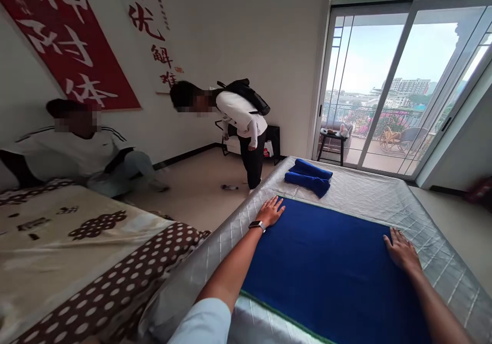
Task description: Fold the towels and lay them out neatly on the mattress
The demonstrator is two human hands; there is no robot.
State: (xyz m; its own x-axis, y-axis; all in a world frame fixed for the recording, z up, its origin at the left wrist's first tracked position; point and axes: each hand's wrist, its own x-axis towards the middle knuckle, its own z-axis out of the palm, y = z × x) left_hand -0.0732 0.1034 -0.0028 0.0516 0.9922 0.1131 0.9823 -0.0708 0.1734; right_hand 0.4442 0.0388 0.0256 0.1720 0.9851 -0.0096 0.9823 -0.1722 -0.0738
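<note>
A dark blue cloth point(326, 267) with a green edge lies spread out on the mattress point(369, 185). My left hand point(270, 211), with a watch point(257, 225) at the wrist, rests flat on the cloth's far left corner, fingers stretched out. At the far right corner, my right hand point(402, 250) lies flat with its fingers extended, touching the cloth's edge. Neither hand grips anything. Beyond the cloth, two rolled or folded blue cloths point(308, 176) lie side by side at the mattress's far end.
To the left stands another bed with a brown dotted blanket point(111, 282). One person point(88, 149) sits beyond it. Another person point(240, 113) with a backpack bends forward past the mattress. A bottle-like item point(229, 187) lies on the floor. Sliding glass doors point(384, 87) are at the back right.
</note>
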